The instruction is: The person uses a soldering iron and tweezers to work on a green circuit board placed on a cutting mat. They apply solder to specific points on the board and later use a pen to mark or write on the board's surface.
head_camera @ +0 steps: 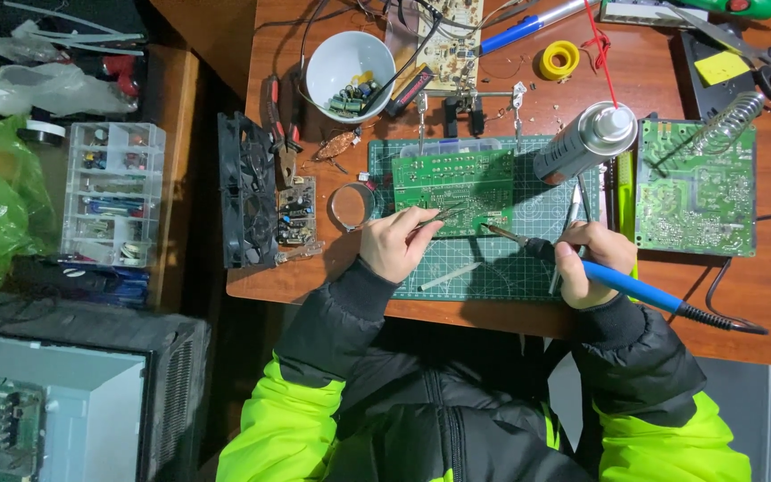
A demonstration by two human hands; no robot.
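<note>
White bowl (336, 62) holds capacitors; hands grip tweezers (435, 215) and soldering iron (635, 290).

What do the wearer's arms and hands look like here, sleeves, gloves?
Both hands, left hand and right hand, are bare: no gloves, and no rings or watch visible. The arms are in a puffy black jacket with neon yellow-green panels on the upper sleeves and black ribbed knit cuffs at the wrists.

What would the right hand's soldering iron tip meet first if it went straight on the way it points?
Probably the green circuit board held upright on the cutting mat; the right hand aims the soldering iron up-left at its lower edge, though depth is unclear.
</note>
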